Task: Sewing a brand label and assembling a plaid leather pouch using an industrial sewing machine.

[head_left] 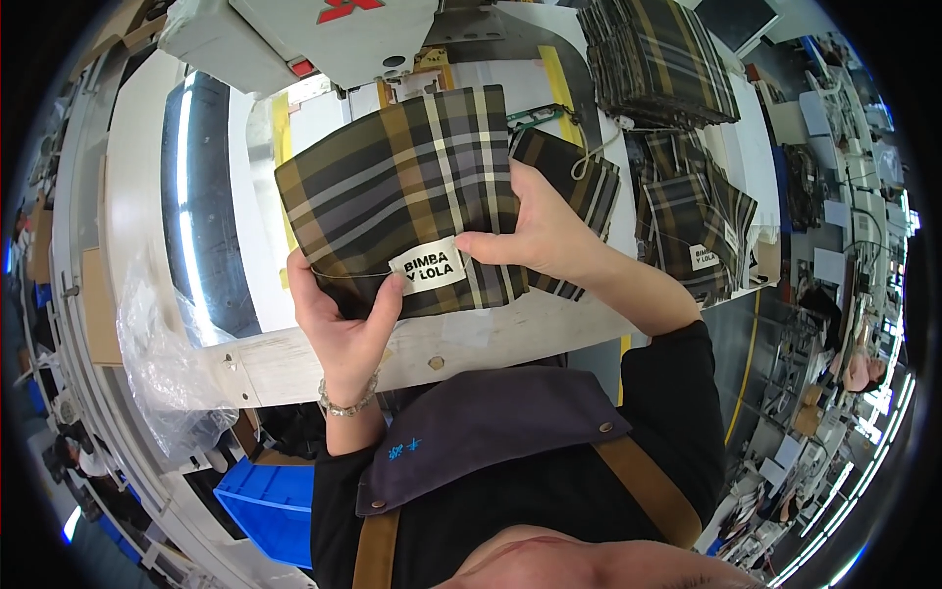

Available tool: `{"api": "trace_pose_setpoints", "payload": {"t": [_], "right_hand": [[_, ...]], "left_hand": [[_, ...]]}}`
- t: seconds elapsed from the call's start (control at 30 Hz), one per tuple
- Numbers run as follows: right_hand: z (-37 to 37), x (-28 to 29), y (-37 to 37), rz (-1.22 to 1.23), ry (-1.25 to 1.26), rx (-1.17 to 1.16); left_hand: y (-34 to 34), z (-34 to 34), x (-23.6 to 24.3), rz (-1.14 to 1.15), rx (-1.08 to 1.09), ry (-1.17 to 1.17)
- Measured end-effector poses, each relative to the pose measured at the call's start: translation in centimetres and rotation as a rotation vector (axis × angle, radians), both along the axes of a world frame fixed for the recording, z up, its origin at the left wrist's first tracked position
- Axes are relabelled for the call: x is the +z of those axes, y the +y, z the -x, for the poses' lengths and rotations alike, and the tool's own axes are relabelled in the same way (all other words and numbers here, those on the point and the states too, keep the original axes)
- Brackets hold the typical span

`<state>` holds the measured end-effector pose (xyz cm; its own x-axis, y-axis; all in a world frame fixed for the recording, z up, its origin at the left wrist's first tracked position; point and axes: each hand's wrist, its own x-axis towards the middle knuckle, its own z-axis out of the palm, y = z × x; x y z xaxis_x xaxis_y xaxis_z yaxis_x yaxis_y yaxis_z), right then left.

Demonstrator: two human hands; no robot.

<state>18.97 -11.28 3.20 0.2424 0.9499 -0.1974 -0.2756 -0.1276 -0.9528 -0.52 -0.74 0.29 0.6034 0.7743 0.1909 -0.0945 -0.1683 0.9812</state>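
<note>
Both my hands hold up a plaid fabric panel (pixel 392 187) in olive, brown, grey and cream, with a white label (pixel 429 266) near its lower edge. My left hand (pixel 343 314) grips the lower left corner, its thumb beside the label. My right hand (pixel 540 221) is closed on the right side, its thumb pressing by the label's right end and its other fingers hidden behind the cloth. Another plaid piece (pixel 569 167) lies behind my right hand, next to small green-handled thread snips (pixel 538 116).
A white sewing machine (pixel 324 39) stands just beyond the cloth. At the right are a tall stack of plaid panels (pixel 657 59) and a lower pile of labelled ones (pixel 687 211). Clear plastic wrap (pixel 162 363) hangs at the table's left, above a blue crate (pixel 265 501).
</note>
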Motion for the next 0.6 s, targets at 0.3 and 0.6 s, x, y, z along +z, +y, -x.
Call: {"api": "trace_pose_setpoints", "payload": {"t": [0.3, 0.6], "right_hand": [[3.5, -3.0, -1.8, -0.047, -0.301, -0.247], [5.4, -3.8, -1.7, -0.109, -0.230, -0.590]], "left_hand": [[-0.3, -1.6, 0.4, -0.062, -0.043, 0.055], [-0.3, -4.3, 0.8, -0.016, -0.195, 0.133]]}}
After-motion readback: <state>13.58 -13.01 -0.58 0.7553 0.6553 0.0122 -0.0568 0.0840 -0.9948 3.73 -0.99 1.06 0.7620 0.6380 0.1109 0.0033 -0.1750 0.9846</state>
